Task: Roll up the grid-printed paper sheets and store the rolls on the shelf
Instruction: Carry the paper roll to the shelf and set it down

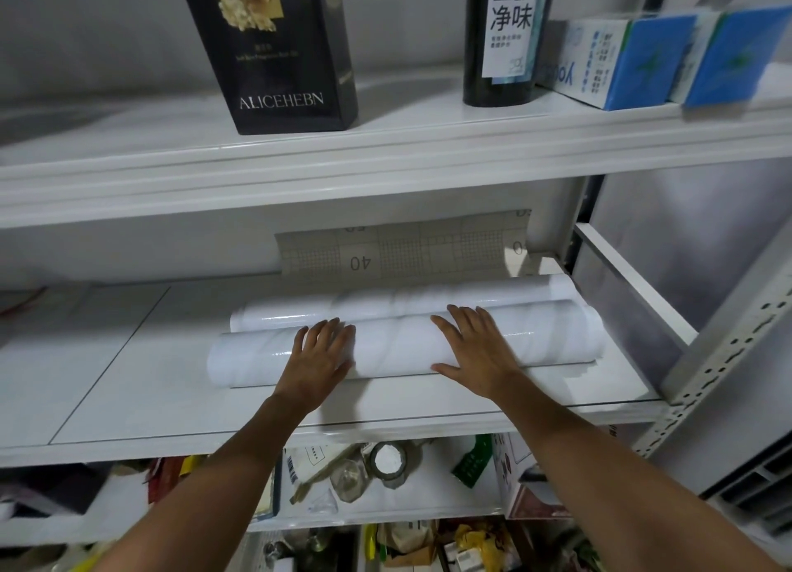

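Two glossy white rolls lie side by side along the middle shelf [128, 400]. The front roll [394, 353] is the larger, and the rear roll [385, 306] touches it from behind. My left hand [319, 355] lies flat on the front roll left of its middle, fingers spread. My right hand [475, 348] rests flat on the same roll further right, thumb at its front edge. Behind the rolls a grid-printed sheet [398, 250], marked 40, curls up against the shelf's back wall.
On the upper shelf stand a black ALICEHEBN box [278, 48], a dark bottle [505, 36] and blue-and-white boxes [643, 57]. A perforated metal upright [724, 357] bounds the shelf at the right. The lower shelves hold cluttered packets and a tape roll [388, 462].
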`<state>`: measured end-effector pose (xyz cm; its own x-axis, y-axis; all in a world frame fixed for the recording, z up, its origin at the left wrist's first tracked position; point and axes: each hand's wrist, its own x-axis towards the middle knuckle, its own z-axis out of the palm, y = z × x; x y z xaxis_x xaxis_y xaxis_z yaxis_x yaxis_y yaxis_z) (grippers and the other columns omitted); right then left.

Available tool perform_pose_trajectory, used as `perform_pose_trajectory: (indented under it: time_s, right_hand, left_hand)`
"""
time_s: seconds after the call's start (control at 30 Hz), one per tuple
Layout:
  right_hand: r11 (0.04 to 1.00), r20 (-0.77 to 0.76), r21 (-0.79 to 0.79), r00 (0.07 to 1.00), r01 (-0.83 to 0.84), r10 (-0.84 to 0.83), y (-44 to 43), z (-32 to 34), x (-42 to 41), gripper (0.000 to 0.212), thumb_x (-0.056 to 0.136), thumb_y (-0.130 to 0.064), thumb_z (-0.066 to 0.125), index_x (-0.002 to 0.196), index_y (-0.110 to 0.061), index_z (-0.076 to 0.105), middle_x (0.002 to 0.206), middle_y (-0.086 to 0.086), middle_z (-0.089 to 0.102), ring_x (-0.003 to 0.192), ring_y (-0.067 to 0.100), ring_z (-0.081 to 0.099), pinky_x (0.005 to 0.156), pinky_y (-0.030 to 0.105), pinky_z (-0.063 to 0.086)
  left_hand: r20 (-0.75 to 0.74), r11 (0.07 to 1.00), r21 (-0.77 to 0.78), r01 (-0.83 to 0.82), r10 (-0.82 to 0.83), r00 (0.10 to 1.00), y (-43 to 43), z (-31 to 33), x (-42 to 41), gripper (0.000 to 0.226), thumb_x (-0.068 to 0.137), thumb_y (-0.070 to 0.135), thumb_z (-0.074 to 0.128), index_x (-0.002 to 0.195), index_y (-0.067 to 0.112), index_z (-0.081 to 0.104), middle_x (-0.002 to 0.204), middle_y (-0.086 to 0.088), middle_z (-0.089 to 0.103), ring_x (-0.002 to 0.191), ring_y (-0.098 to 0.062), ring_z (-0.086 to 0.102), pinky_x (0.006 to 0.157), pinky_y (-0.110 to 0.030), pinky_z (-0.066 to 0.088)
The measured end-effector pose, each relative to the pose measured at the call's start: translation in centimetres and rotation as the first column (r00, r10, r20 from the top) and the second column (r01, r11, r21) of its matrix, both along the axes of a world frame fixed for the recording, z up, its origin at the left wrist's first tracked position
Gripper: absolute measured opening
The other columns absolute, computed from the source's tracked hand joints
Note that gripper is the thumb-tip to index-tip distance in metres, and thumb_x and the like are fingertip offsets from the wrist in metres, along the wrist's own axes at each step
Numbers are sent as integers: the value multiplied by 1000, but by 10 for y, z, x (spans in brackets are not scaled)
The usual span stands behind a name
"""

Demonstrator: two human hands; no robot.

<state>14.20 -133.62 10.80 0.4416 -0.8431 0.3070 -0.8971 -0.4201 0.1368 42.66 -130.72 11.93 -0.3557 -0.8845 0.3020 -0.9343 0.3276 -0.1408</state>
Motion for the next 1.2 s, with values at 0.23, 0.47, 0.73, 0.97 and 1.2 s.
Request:
perform_pose_trajectory:
  time_s: [0.23,0.47,0.73,0.97,1.2]
  right_hand:
    - [1000,24,1,1000,-13,13,8,-2,-5,84,75,-66,57,139,-14,40,138,15,48,122,33,48,109,49,32]
    - [1000,22,1,999,-29,29,19,-3,-10,78,79,-66,45,139,-16,39,137,14,48,123,30,48,110,46,32]
    - [1000,70,-8,998,-10,11,26,5,-9,76,75,-60,62,135,-15,46,135,16,51,121,33,50,106,50,36]
    - [1000,77,-27,997,6,-4,37,13,-4,80,65,-58,73,128,-13,54,128,16,57,113,34,57,100,51,40]
    - [994,139,107,990,-17,2,48,25,-5,75,87,-53,53,147,-17,24,153,15,23,139,31,24,116,45,11]
  left_hand:
    - [-23,999,48,-4,5,1000,5,0,-3,60,76,32,70,124,14,40,125,-16,56,112,-35,55,95,-50,42]
    - [9,991,116,-68,67,998,17,-3,-12,62,94,49,5,129,14,42,130,-13,53,117,-31,52,98,-46,41]
    - [-31,990,114,-78,82,996,27,3,-15,65,95,47,0,131,11,41,131,-13,52,118,-30,51,97,-46,41]
    - [-2,987,120,-108,109,994,37,20,-24,57,94,44,12,130,11,41,128,-14,55,114,-31,55,95,-46,44]
    - [-77,983,178,-45,60,995,53,28,-25,57,92,42,24,138,9,36,142,-13,41,129,-30,42,107,-43,29]
